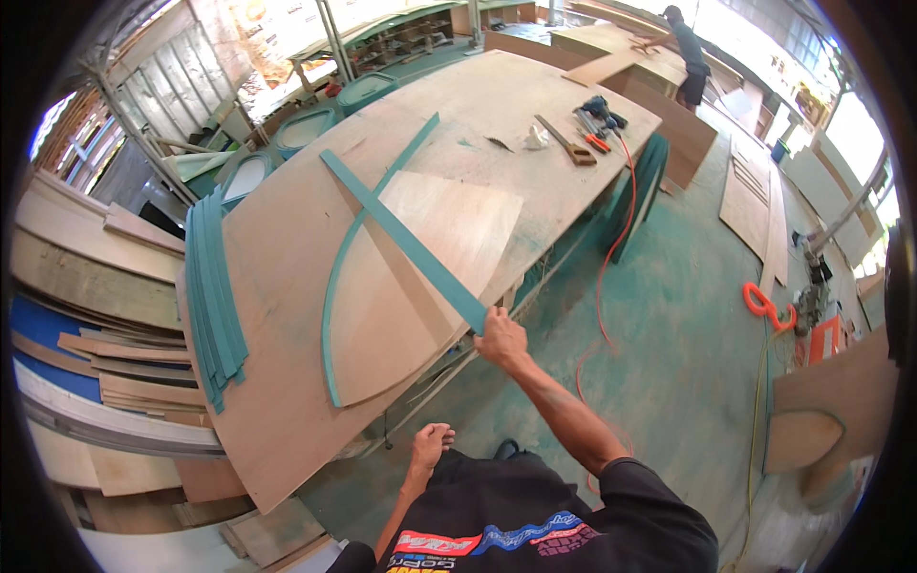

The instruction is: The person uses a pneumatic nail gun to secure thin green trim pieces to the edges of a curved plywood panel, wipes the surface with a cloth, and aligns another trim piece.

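My right hand (501,336) is closed around the near end of a straight green strip (411,244). From there the strip slants up and to the left over the plywood worktop (277,277). It crosses above a curved green strip (336,272), whose bend follows the edge of a pale plywood panel (420,286) with a rounded side. Low in front of my body, beside the table's near edge, my left hand (432,445) is curled with nothing visible in it. Several curved green strips (212,296) lie stacked at the worktop's left edge.
Towards the far right of the worktop lie a handsaw (565,141) and a power tool (600,116) with a red cord (604,277) trailing to the floor. Plywood offcuts (115,277) are piled at left. Another person (686,57) stands at a far bench.
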### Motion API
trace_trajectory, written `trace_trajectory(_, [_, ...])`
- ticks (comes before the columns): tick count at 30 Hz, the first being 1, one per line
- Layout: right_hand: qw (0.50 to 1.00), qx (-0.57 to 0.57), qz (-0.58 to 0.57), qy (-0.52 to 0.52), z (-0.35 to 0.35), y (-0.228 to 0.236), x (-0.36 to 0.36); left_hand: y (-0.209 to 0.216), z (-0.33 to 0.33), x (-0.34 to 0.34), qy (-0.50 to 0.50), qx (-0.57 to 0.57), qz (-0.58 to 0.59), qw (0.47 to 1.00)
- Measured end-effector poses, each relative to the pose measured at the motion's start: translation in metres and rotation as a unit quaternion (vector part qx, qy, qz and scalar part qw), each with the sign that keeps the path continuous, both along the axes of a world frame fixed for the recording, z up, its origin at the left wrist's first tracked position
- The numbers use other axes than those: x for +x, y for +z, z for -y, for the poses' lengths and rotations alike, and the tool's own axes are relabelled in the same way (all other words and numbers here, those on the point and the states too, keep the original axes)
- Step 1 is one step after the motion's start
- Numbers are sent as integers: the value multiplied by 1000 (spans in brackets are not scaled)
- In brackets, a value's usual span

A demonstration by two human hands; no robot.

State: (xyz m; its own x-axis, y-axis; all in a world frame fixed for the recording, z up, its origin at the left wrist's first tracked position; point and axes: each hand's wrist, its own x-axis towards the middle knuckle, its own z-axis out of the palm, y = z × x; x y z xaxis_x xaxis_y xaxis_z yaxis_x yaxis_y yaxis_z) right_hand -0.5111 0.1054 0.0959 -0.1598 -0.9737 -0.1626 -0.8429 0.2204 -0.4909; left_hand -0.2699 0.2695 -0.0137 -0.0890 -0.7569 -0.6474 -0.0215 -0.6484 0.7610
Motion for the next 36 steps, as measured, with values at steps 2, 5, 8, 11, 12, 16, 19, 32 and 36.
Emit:
trace_trajectory(2, [997,-38,55,27,36,6,7,13,18,-14,23,-22,1,1000])
trace_trajectory(5, [966,-74,236,78,92,-8,17,34,52,-44,83,-6,-49,995])
trace_trajectory(8, [923,-75,356,125,130,-46,19,62,100,-86,184,-14,-131,974])
trace_trajectory(11, [856,-3,495,147,128,-61,29,44,165,-95,312,-66,-119,940])
trace_trajectory(12, [819,32,551,159,120,-55,32,31,187,-82,295,-77,-190,933])
trace_trajectory(16, [843,146,453,251,131,-48,-44,32,244,-69,297,-20,-201,933])
trace_trajectory(19, [916,53,381,118,199,-73,-139,5,248,-61,283,-59,-85,954])
trace_trajectory(32, [973,-222,0,57,620,-121,-424,9,165,-163,637,29,102,763])
trace_trajectory(36, [996,-87,-26,19,655,-136,-394,4,115,-250,589,95,135,791])
